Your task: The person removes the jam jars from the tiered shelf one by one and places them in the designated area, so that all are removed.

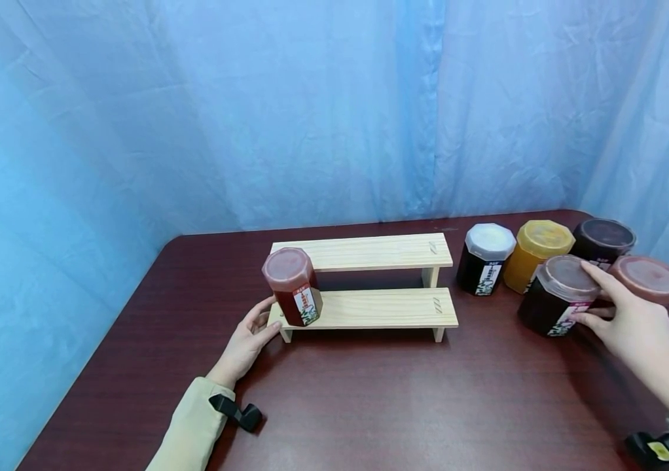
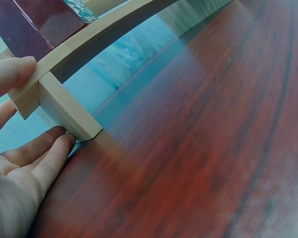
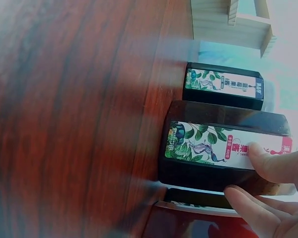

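Note:
My left hand point(image 1: 246, 343) holds the left end of a two-step wooden rack point(image 1: 378, 309). Its thumb lies at the edge of the lower step, and fingertips touch the leg point(image 2: 69, 106) below. On that step's left end stands a red jam jar point(image 1: 297, 302) with a pinkish lid. At the right, my right hand point(image 1: 635, 314) grips a dark jam jar point(image 1: 546, 306) with a cloudy lid. Its thumb presses the jar's white and pink label point(image 3: 208, 144), while a finger reaches over the lid. The dark jar stands on the table, among other jars.
Around the held jar are a white-lidded dark jar point(image 1: 482, 265), a yellow jar point(image 1: 520, 267), a dark-lidded jar point(image 1: 602, 237) and a pink-lidded jar point(image 1: 648, 278). All stand on the dark red wooden table point(image 1: 381, 392). Blue curtains point(image 1: 311, 118) hang behind it.

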Motion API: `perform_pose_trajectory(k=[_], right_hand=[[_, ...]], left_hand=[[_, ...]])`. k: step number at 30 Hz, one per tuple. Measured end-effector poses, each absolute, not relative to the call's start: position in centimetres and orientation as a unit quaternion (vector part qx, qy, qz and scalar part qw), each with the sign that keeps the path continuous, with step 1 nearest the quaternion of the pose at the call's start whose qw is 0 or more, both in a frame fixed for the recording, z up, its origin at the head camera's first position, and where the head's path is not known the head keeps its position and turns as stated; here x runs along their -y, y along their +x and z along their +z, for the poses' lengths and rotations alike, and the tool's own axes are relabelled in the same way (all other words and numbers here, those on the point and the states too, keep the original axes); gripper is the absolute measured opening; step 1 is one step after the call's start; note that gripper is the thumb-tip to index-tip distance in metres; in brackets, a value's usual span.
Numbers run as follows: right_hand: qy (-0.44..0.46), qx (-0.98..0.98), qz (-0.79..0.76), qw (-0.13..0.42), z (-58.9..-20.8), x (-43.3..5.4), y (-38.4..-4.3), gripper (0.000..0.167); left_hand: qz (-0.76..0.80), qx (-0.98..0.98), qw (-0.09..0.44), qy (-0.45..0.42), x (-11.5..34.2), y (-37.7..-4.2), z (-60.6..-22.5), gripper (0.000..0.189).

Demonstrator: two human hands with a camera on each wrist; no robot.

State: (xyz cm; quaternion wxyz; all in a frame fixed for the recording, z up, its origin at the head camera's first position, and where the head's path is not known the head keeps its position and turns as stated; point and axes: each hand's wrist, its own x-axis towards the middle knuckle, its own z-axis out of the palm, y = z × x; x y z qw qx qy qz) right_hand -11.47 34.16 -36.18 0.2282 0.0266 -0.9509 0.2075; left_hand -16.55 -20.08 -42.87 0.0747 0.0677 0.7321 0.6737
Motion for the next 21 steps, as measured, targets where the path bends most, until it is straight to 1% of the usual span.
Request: perform_pose_trajectory(k=[7,12,16,21], right_hand=[[0.026,0.952,0.204,0.226,-36.08,-34.30,-11.44,0.096],[0.018,0.957,0.200,0.208,-36.02,-34.45,-11.29,0.094],[0.012,0.959,0.204,0.198,-35.74,-34.73,-11.06,0.089],[0.014,0.957,0.213,0.198,-35.51,-34.95,-10.72,0.080]], left_hand=[[0.671,-0.735,0.078,0.062,20.21,-16.59,-42.96,0.058],[0.661,-0.743,0.078,0.068,20.22,-16.66,-42.93,0.058],[0.663,-0.741,0.079,0.068,20.21,-16.66,-42.91,0.058],[0.662,-0.743,0.078,0.067,20.23,-16.67,-42.91,0.059]])
